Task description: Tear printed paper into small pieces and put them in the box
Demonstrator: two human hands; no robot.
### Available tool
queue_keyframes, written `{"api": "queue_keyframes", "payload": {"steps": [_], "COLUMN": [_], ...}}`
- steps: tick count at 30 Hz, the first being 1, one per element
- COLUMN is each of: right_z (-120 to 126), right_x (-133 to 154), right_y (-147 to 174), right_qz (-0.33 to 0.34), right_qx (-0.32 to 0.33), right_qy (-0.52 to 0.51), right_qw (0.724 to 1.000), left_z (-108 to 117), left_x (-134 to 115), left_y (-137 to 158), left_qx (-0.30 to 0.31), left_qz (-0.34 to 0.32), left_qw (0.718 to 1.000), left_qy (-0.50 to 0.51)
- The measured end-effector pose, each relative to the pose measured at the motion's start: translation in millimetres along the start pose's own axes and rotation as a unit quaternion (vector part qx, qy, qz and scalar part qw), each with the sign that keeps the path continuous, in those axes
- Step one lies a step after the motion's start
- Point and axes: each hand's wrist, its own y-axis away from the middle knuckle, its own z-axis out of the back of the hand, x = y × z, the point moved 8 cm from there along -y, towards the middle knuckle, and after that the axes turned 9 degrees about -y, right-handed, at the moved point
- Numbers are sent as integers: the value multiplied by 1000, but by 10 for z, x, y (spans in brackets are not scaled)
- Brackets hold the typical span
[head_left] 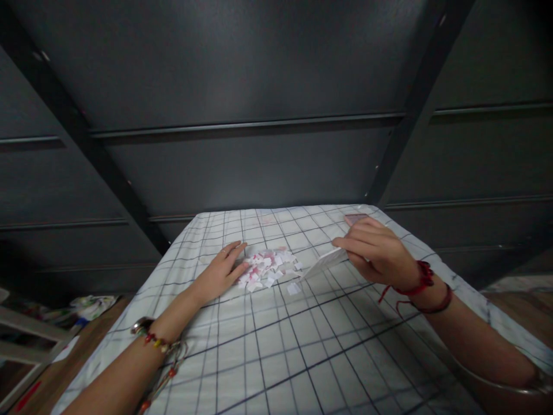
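Observation:
A heap of small white paper scraps (265, 268), some marked pink, lies on the checked cloth. My left hand (224, 265) rests at the heap's left edge, its fingers stretched out and the thumb touching the scraps. On the right, my right hand (375, 248) pinches a thin, flat white piece of paper (322, 264), tilted with its lower end near the heap. Faint lines show on that piece, too blurred to read. One loose scrap (293, 288) lies just in front of the heap, below the paper's tip.
The white cloth with dark grid lines (285, 357) covers the table up to a dark panelled wall (254, 167). Behind my right hand lies a small dark pinkish rectangle (356, 218). At lower left stand a pale frame (30, 328) and a crumpled bag (93, 306) on the floor.

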Motion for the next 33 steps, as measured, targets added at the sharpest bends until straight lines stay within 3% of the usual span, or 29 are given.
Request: {"api": "queue_keyframes", "payload": {"steps": [33], "right_z": [58], "right_x": [44], "right_y": [-19], "right_qz": [-13], "right_qx": [23], "right_qy": [-125], "right_qw": [992], "left_z": [-35], "left_x": [-2], "left_y": [6], "left_qx": [18], "left_qz": [-12], "left_qw": [999], "left_qy": [-34]}}
